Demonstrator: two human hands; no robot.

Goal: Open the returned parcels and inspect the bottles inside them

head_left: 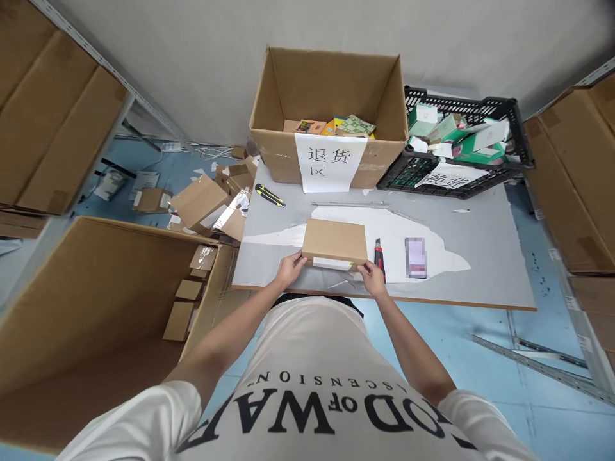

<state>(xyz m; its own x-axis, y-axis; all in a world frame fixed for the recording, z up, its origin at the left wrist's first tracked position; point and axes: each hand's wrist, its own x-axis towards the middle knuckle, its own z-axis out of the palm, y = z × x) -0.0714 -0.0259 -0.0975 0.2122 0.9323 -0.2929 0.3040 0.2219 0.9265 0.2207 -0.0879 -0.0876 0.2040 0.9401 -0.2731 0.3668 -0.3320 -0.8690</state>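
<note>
A closed brown cardboard box [335, 238] lies near the front edge of the table, a white label on its near side. My left hand [291, 269] grips its near left corner, fingers closed against the cardboard. At the near right corner my right hand [372, 278] pinches the box in the same way. Just right of the box is a red and black utility knife [379, 257], close to my right hand. Farther right lies a phone [416, 257] with a blurred screen. A yellow and black utility knife [270, 195] rests at the table's back left.
A large labelled carton [278, 153] holding small packages stands at the back of the grey table [494, 256]. Beside it is a black crate [521, 137] of green and white boxes. A big open carton [96, 256] stands left, with discarded boxes [199, 202] on the floor behind.
</note>
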